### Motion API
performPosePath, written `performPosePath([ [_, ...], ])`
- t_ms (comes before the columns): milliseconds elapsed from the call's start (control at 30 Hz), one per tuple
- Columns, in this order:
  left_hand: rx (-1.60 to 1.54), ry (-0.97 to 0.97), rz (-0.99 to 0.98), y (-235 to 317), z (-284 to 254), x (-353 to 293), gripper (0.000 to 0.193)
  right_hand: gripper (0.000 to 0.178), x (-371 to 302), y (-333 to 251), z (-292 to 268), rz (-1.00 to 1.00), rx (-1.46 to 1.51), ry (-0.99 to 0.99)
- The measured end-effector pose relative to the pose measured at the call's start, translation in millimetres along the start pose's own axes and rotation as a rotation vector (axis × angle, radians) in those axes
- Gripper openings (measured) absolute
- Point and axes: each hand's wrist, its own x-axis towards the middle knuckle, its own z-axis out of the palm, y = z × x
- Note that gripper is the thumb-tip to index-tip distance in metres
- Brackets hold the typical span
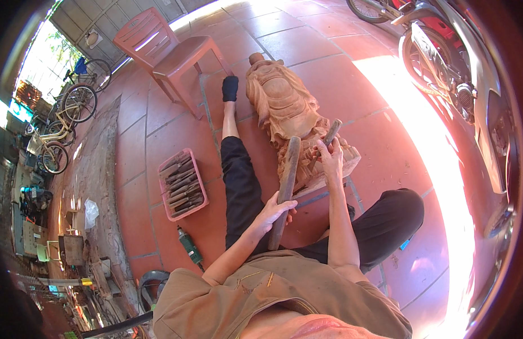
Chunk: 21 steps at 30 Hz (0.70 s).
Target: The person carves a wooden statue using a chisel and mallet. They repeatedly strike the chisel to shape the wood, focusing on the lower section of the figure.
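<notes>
A carved wooden statue (pixel 284 99) of a robed, round-bellied figure lies on its back on the tiled floor, its base towards me. My left hand (pixel 275 212) is closed round a long, thick wooden club (pixel 290 169), which slants upward over the statue's near left side. In my right hand (pixel 331 161) is a carving chisel (pixel 332 131), its round wooden handle sticking up past the fingers. The chisel's lower end points at the carving near the base; whether its edge touches the wood I cannot tell.
Left of my outstretched leg sits a pink basket (pixel 201 189) of several wooden-handled tools. A green power tool (pixel 189 247) lies nearer me. Beyond stands a reddish plastic chair (pixel 185 51). Bicycles (pixel 79 103) are at the left, a motorbike (pixel 465 85) at the right.
</notes>
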Motion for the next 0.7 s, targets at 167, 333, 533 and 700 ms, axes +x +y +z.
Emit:
performPosePath([
  [167, 0.008, -0.007, 0.000, 0.5, 0.8, -0.3, 0.053, 0.020, 1.9, 4.7, -2.0, -0.015, 0.006, -0.006],
  [333, 0.017, 0.002, -0.007, 1.9, 1.0, -1.3, 0.053, 0.021, 1.4, 5.3, -2.1, -0.005, -0.015, 0.010],
  [533, 0.024, 0.013, -0.010, 0.8, 0.5, -0.9, 0.055, 0.022, 2.8, 7.2, -2.0, 0.003, -0.009, 0.002],
  [700, 0.032, 0.012, -0.010, 0.6, 0.4, -1.6, 0.055, 0.021, 2.1, 7.6, -2.5, 0.003, 0.012, -0.001],
])
